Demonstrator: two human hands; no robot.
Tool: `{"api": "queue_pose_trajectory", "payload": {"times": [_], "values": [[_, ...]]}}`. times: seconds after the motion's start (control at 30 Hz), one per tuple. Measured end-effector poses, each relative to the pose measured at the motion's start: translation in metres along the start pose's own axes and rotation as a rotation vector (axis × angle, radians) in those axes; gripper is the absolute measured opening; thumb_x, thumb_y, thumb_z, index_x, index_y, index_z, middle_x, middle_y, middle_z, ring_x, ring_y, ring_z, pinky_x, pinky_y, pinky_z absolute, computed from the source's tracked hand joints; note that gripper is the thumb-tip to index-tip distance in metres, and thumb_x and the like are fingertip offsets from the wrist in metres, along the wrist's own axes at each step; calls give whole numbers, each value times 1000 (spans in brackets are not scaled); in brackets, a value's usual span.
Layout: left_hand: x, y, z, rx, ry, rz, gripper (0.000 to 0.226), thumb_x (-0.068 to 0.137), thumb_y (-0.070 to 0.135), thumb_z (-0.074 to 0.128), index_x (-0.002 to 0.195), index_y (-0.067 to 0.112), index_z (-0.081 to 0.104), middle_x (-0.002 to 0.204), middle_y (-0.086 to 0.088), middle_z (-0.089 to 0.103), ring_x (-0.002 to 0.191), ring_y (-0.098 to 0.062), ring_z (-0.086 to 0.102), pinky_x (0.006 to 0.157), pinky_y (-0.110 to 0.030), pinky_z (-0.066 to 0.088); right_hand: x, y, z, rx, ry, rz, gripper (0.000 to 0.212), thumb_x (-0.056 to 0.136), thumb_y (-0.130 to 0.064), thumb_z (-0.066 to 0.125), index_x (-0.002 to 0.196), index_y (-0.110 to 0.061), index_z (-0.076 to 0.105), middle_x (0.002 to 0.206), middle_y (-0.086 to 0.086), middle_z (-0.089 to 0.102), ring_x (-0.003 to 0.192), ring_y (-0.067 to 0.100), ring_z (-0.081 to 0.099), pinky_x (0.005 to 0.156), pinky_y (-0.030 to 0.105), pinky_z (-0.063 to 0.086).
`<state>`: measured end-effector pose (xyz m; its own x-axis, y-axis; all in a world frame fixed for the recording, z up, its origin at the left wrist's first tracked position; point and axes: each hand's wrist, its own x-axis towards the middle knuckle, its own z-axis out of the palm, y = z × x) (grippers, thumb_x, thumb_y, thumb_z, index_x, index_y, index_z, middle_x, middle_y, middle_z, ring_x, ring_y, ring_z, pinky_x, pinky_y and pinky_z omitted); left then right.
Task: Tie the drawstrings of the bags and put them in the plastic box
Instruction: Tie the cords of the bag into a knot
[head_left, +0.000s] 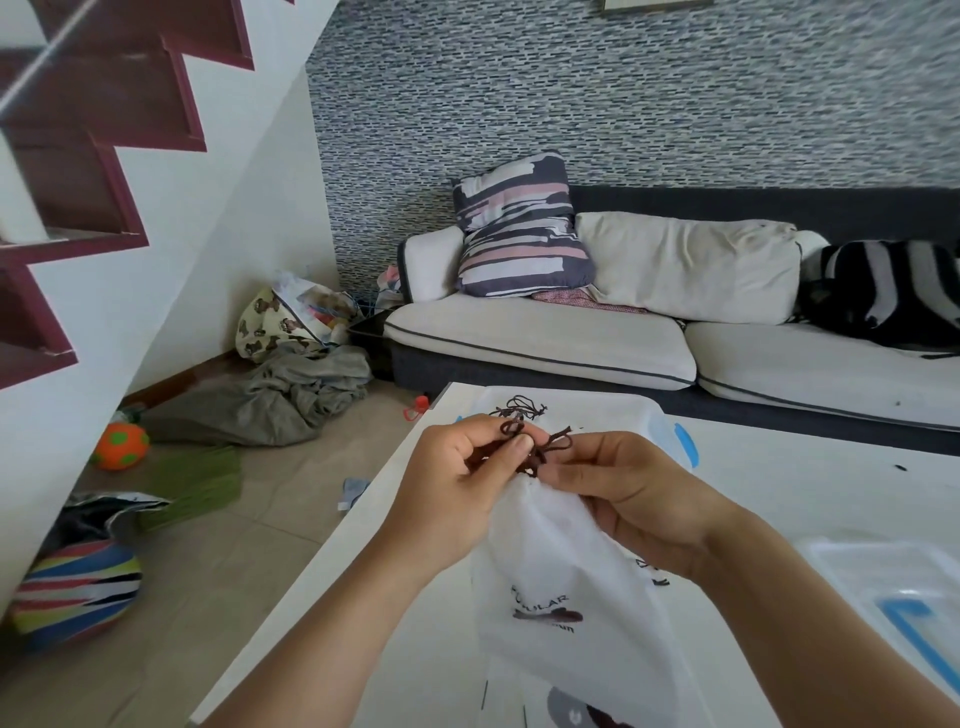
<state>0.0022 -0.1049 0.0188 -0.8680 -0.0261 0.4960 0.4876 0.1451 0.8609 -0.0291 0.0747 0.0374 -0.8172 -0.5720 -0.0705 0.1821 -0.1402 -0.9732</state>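
A white drawstring bag (566, 582) with dark printed lettering hangs above the white table (810, 499), its neck gathered at the top. Its dark brown drawstring (545, 449) forms loops between my hands. My left hand (457, 483) pinches one loop of the cord. My right hand (634, 493) pinches the other side, just right of the bag's neck. Behind my hands stands the clear plastic box (660, 421) with blue latches; a white bag with a tied brown cord (524, 405) lies inside it.
The box's clear lid (893, 587) with a blue latch lies on the table at the right. Another printed bag (582, 712) lies at the table's near edge. A sofa (675, 343) stands behind the table. Clothes, balls and a small red item are scattered on the floor at left.
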Motion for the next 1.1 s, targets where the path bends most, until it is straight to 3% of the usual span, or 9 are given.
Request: {"api": "queue_pose_trajectory", "payload": {"times": [0.13, 0.27, 0.33, 0.47, 0.67, 0.77, 0.83, 0.97, 1.1], "values": [[0, 4, 0, -2, -15, 8, 24, 97, 2, 60, 95, 18, 77, 95, 9, 77, 95, -3, 70, 84, -11, 48, 0, 1, 1, -42, 12, -38, 17, 79, -1, 73, 95, 1, 75, 95, 15, 73, 87, 20, 69, 76, 22, 56], [-1, 6, 0, -7, -24, 30, 22, 96, 1, 61, 95, 15, 77, 93, 9, 77, 94, -1, 70, 83, -10, 48, 2, 2, 5, -78, 75, -46, 17, 86, 0, 70, 100, 9, 70, 93, 18, 70, 86, 25, 66, 74, 26, 56], [0, 5, -3, -21, -25, 11, 21, 96, 2, 60, 97, 14, 77, 93, 9, 76, 95, -3, 70, 84, -11, 47, 1, 1, 4, -43, 39, -27, 20, 83, -5, 72, 100, 6, 71, 93, 17, 71, 84, 23, 67, 74, 25, 57], [1, 3, -6, -98, -21, -67, 18, 97, 7, 61, 97, 13, 77, 92, 9, 76, 92, -5, 70, 82, -14, 49, -6, -5, 1, 36, 10, 12, 6, 86, -7, 67, 88, -1, 69, 82, 11, 69, 69, 17, 68, 62, 22, 56], [3, -3, -5, -48, 7, -67, 20, 97, 8, 61, 97, 19, 78, 100, 8, 77, 100, -4, 70, 86, -14, 48, -6, -9, 3, -110, 212, -118, 11, 91, -11, 67, 81, -9, 72, 86, 17, 71, 69, 20, 64, 63, 25, 54], [4, -7, -4, -29, 29, -65, 22, 97, 8, 62, 98, 22, 78, 101, 5, 77, 101, -9, 71, 88, -18, 50, -3, -6, 9, -62, 287, -186, 6, 92, -4, 65, 86, -4, 67, 80, 13, 71, 61, 16, 65, 57, 20, 53], [4, -8, -4, -20, 36, -58, 21, 97, 8, 62, 99, 21, 78, 101, 4, 77, 100, -10, 71, 87, -18, 50, -1, -5, 9, -19, 277, -185, 4, 91, -2, 65, 92, -4, 68, 84, 15, 73, 65, 17, 68, 61, 22, 56], [2, -7, -4, -5, 52, -40, 20, 97, 6, 62, 97, 19, 78, 99, 5, 77, 97, -6, 71, 83, -13, 49, -2, -6, 8, 88, 242, -139, 20, 88, -3, 65, 106, -6, 71, 90, 13, 76, 75, 18, 73, 66, 24, 59], [1, -5, -5, 83, 80, 36, 20, 97, 5, 62, 98, 18, 77, 96, 11, 76, 94, -4, 70, 83, -12, 48, -5, -7, 6, 160, 206, -85, 24, 79, -5, 67, 103, -6, 72, 93, 14, 75, 76, 20, 74, 65, 25, 60]]}}
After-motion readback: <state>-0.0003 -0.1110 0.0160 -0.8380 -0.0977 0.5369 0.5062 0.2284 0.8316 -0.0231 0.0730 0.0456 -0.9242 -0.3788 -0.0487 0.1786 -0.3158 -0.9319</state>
